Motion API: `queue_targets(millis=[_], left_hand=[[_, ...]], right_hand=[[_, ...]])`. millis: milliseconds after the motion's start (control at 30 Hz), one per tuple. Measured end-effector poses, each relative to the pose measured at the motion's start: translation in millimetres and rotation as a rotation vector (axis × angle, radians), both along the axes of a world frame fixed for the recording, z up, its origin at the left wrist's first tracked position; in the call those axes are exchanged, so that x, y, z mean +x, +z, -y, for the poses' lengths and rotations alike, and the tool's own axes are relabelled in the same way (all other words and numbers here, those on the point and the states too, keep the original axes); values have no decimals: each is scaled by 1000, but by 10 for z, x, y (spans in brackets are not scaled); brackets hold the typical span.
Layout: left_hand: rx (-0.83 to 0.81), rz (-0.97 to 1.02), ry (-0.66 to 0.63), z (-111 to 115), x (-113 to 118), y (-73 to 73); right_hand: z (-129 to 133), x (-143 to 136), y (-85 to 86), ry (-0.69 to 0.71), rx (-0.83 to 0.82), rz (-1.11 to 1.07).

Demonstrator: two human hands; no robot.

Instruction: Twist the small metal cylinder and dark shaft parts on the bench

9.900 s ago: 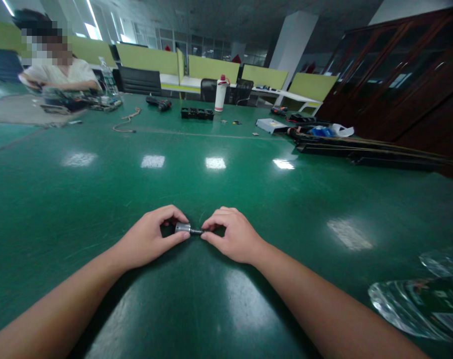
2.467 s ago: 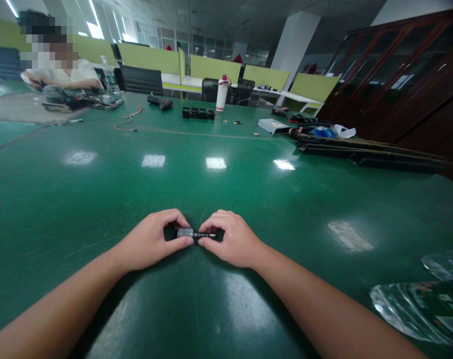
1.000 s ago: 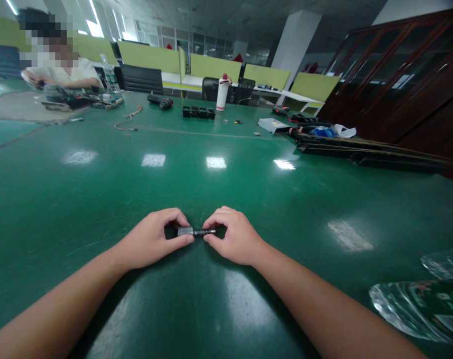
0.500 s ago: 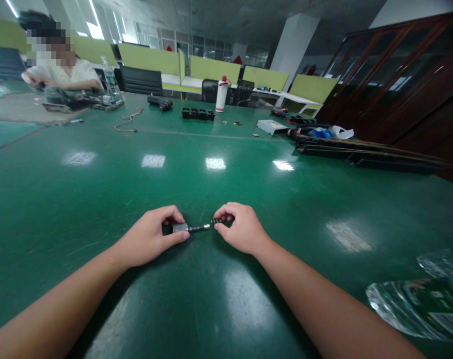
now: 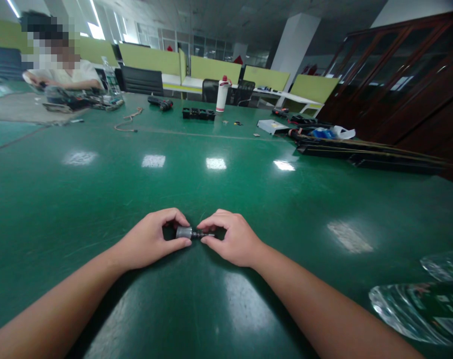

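Note:
Near the middle of the green table (image 5: 166, 184), my left hand (image 5: 151, 239) pinches a grey metal cylinder (image 5: 183, 233) between thumb and fingers. A thin shaft sticks out of the cylinder to the right. Around that shaft sits a small dark ribbed piece (image 5: 197, 235), close against the cylinder. My right hand (image 5: 232, 237) has its thumb and fingertips closed on the ribbed piece, and the shaft's bright tip shows between them. The fingertips of the two hands are close together.
Clear plastic bottles (image 5: 424, 309) lie at the right edge. Farther back are a white bottle (image 5: 222, 94), a black block (image 5: 198, 114), a power tool (image 5: 160, 103), a cord (image 5: 125, 128), a silver box (image 5: 272, 126) and long dark strips (image 5: 379, 157). A person (image 5: 69, 75) sits at the far left.
My right hand has moved left, and the dark ribbed piece, apart from the shaft before, is now around it near the cylinder. My left hand has shifted slightly.

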State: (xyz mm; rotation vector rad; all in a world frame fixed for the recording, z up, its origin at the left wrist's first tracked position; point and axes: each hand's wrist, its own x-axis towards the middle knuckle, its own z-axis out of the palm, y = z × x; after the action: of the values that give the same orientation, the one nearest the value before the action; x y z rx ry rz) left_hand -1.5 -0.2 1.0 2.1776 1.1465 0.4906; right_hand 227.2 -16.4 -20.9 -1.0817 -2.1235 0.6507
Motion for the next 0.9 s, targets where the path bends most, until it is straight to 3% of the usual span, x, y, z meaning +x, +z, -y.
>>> queue_targets(millis=[900], left_hand=[[-19, 7, 8, -6, 6, -8]], right_hand=[[35, -40, -3, 44, 30, 60]])
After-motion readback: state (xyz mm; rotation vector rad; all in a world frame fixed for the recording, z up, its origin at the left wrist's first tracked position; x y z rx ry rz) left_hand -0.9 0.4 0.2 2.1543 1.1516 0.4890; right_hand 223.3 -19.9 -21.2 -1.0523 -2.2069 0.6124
